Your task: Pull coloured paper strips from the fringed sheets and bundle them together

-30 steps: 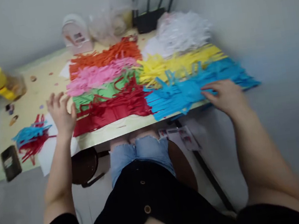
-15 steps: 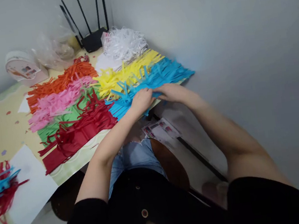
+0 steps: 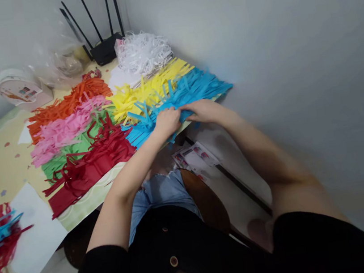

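Router (image 3: 107, 50) far left, white shreds (image 3: 145, 51) and yellow strips (image 3: 148, 91) beyond blue strips (image 3: 192, 87), these at my left hand (image 3: 168, 121) and right hand (image 3: 203, 111), each grip curled, hold I cannot tell

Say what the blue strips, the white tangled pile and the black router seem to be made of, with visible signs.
Blue strips: probably matte paper or thin fabric; flat, floppy, no strong shine.
White tangled pile: thin paper or plastic, finish unclear; fine curling strands.
Black router: likely hard plastic, fairly dull; rigid-looking, crisp-edged body.

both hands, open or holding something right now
Left hand: curled at the blue strips; grip cannot be told.
Right hand: bent beside it; grip unclear.
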Motion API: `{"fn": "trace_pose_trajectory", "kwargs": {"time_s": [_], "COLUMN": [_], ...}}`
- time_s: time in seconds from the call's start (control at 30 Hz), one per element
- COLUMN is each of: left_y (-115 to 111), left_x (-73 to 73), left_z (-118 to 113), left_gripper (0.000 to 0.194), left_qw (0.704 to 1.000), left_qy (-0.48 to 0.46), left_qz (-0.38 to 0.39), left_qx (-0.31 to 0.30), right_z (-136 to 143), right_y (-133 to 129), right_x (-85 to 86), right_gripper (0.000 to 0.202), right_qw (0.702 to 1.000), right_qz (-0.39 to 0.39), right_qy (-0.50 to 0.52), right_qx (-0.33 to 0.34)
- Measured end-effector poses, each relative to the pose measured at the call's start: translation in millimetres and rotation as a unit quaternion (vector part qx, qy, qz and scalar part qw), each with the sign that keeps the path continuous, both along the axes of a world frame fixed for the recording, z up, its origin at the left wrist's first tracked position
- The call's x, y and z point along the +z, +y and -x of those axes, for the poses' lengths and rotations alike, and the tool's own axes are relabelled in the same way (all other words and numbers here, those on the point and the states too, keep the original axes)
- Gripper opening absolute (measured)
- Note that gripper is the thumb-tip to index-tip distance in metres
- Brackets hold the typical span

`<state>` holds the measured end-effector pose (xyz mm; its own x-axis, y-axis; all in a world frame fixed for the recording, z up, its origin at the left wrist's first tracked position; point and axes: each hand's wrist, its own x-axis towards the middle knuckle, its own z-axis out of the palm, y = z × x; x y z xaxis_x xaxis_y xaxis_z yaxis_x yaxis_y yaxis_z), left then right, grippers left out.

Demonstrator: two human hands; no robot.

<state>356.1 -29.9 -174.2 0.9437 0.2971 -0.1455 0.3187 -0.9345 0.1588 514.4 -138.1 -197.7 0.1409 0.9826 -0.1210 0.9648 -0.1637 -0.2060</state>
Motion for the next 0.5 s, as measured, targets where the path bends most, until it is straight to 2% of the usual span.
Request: {"fn": "trace_pose_trajectory", "kwargs": {"time_s": [0.07, 0.13, 0.23, 0.27, 0.33, 0.43, 0.5], "left_y": [-2, -1, 4, 6, 10, 10, 7], "left_x": [-1.8, -3.9, -5.5, -5.4, -4.2, -0.1, 4.3], "left_z": [-2, -3, -6, -7, -11, -15, -15], "left_gripper": [0.039, 0.037, 0.035, 0.035, 0.034, 0.032, 0.031], "left_qw": [1.0, 0.999, 0.996, 0.995, 0.993, 0.99, 0.987], "left_qy": [-0.009, -0.018, -0.02, -0.019, -0.017, -0.019, -0.043], "left_qz": [-0.004, 0.002, 0.012, 0.014, 0.021, 0.023, 0.014], "left_qx": [0.013, 0.041, 0.089, 0.099, 0.114, 0.135, 0.157], "right_z": [-1, 1, 15, 23, 38, 57, 63], "right_y": [-2, -6, -15, -18, -21, -14, -2], "right_x": [-0.6, -1.5, -3.5, -4.7, -8.0, -15.0, -19.6], "right_gripper": [0.059, 0.055, 0.039, 0.039, 0.044, 0.045, 0.049], "right_qw": [1.0, 0.998, 0.979, 0.972, 0.972, 0.987, 0.991], "right_qz": [-0.011, -0.057, -0.184, -0.205, -0.183, -0.111, -0.101], "right_qy": [0.016, 0.03, 0.018, 0.008, -0.007, -0.004, 0.005], "right_qx": [0.004, -0.004, -0.086, -0.118, -0.146, -0.114, -0.085]}}
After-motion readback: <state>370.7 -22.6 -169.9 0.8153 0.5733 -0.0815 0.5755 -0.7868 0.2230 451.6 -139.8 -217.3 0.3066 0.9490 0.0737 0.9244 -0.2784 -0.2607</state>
